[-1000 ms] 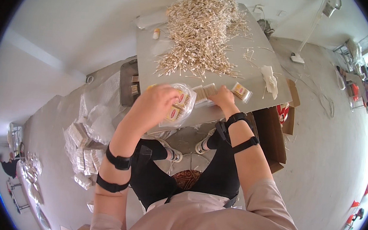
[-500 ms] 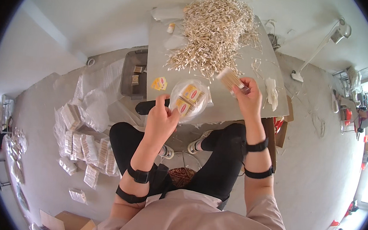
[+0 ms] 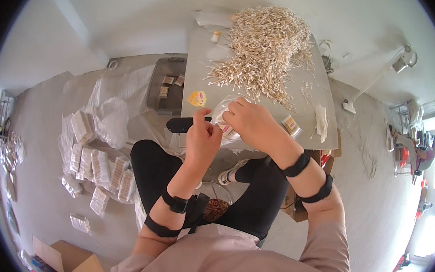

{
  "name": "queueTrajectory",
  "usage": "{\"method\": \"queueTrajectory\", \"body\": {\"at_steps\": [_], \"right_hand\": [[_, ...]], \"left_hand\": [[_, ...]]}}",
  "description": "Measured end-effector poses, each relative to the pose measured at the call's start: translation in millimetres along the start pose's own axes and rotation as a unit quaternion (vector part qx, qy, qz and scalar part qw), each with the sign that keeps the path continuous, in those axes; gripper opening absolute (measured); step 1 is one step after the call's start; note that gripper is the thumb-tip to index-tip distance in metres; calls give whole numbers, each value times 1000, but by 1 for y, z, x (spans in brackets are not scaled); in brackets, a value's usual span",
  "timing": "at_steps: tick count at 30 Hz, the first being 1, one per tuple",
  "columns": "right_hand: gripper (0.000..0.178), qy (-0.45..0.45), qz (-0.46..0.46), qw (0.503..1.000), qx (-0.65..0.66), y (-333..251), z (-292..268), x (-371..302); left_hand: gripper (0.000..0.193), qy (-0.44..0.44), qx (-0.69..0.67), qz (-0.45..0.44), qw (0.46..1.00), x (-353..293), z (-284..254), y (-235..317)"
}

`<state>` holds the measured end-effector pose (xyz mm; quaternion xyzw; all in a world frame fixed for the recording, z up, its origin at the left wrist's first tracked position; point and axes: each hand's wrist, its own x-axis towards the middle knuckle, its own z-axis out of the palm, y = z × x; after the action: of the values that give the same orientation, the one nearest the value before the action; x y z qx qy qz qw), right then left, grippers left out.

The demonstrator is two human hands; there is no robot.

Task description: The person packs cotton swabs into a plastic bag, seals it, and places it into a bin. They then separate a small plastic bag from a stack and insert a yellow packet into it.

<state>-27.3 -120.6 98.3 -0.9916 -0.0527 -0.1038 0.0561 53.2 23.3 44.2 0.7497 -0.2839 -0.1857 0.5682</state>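
Observation:
A round clear plastic container (image 3: 222,105) with yellow-labelled packs in it sits at the table's near edge, mostly hidden by my hands. My left hand (image 3: 203,139) is closed at its near left side, thumb and fingers gripping the rim, index finger raised. Over its top bends my right hand (image 3: 252,119), fingers curled down and pressed together; what they pinch is hidden. To the right of that hand lies a cotton swab pack (image 3: 291,125) with a yellow label. Yellow cards (image 3: 197,98) lie fanned out to the left. A large heap of loose cotton swabs (image 3: 270,48) covers the far part of the table.
A grey bin (image 3: 177,67) holding several small packs stands left of the table (image 3: 197,68). A black object (image 3: 180,125) juts past the table's left edge. Bagged swab bundles (image 3: 100,167) lie on the floor at left. A white crumpled piece (image 3: 321,122) lies at right.
My right hand has moved left from the table's right side to above the container. The swab pack it held now lies on the table. My left hand stays at the container.

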Motion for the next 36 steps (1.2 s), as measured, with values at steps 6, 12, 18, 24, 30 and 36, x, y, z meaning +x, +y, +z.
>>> {"method": "queueTrajectory", "body": {"at_steps": [6, 12, 18, 24, 30, 36], "right_hand": [[25, -88, 109, 989, 51, -14, 13, 11], [58, -248, 136, 931, 233, 6, 1, 9], [52, -279, 125, 887, 347, 19, -1, 18], [41, -219, 150, 936, 233, -2, 37, 23], [27, -157, 185, 942, 231, 6, 22, 18], [15, -205, 144, 946, 204, -4, 43, 22]], "left_hand": [[35, -5, -38, 4, 999, -3, 4, 1], [35, -34, -124, -77, 989, -5, -6, 11], [36, -46, -135, -99, 985, -5, -10, 14], [33, -58, -138, -109, 983, -9, -8, 13], [33, -51, -155, -105, 981, -7, -14, 7], [32, -49, -169, -102, 979, -7, -6, 1]]}}
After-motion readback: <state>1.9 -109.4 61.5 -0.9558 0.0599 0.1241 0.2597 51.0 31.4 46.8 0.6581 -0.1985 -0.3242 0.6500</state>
